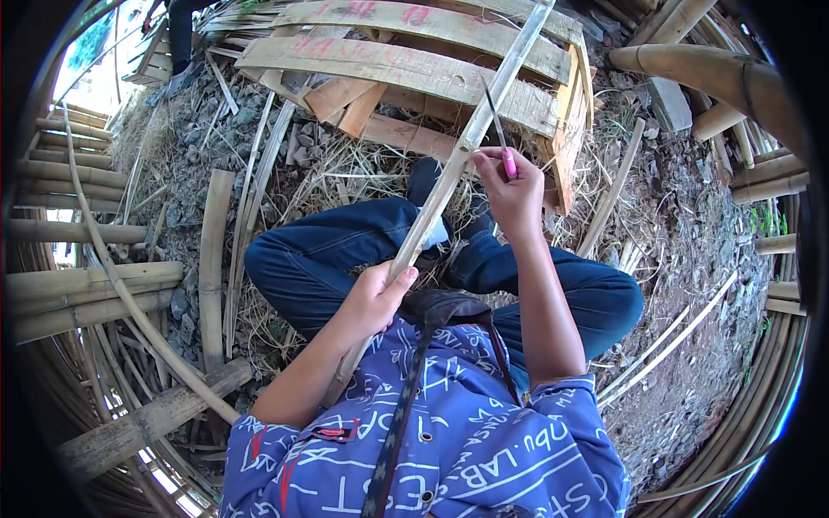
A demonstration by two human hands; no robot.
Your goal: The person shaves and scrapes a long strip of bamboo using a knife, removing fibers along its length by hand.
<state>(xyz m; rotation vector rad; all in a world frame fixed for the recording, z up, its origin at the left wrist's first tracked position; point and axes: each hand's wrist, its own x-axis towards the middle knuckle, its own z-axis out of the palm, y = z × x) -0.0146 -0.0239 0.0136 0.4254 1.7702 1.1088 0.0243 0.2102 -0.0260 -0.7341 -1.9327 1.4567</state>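
A long pale bamboo strip (pixel 445 186) slants from my lap up to the top of the view, passing over my crossed legs. My left hand (pixel 378 298) is wrapped round its lower part, thumb on top. Higher up, my right hand (pixel 514 192) is closed on a small knife (pixel 509 164) with a pink handle and a thin dark blade that points up and away. The right fingertips are beside the strip, near a dark mark on it; whether they touch it I cannot tell. The strip's lower end runs under my left forearm.
In front of me stands a slatted wooden crate (pixel 406 65) with red marks. Bamboo poles (pixel 691 69) line both sides, and a cut bamboo piece (pixel 214 259) lies at the left. Straw (pixel 345 177) and stones cover the ground. A person's leg (pixel 181 39) shows at top left.
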